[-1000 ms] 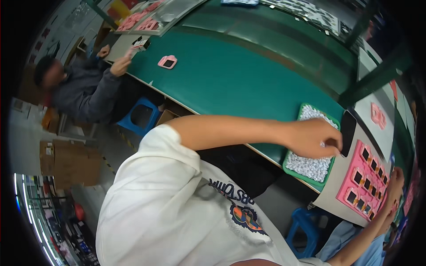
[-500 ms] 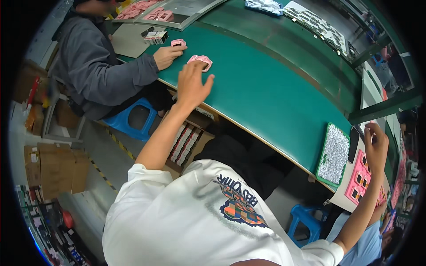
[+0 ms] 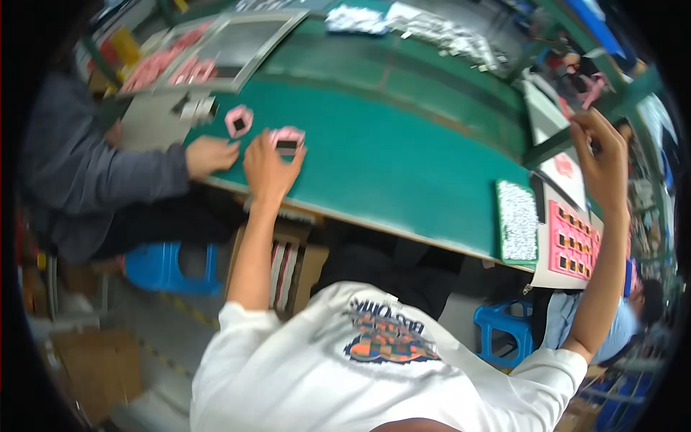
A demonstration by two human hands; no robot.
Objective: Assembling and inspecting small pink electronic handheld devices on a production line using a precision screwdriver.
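At the left part of the green table, my left hand [image 3: 270,171] has its thumb and fingers closed around the edges of a pink plastic frame [image 3: 289,134] with a dark rectangular window. The frame lies at the tabletop. My right hand [image 3: 604,155] is raised at the far right, above the neighbouring work surface. Its fingers are curled together, and whatever they hold is too small to make out. A second pink frame [image 3: 239,122] with a dark centre rests left of my left hand, near a co-worker's hand [image 3: 210,157].
A green-rimmed tray [image 3: 499,216] of small silvery parts sits at the table's right end. Beside it are pink panels [image 3: 568,241] with dark inserts. A stack of small blocks [image 3: 198,109] stands at left. Blue stools [image 3: 169,268] stand below the table edge.
The view has turned. The co-worker's hand has come off the second pink frame and drawn back. My right hand has moved up and away over the right-hand surface. My left hand stays at its frame.
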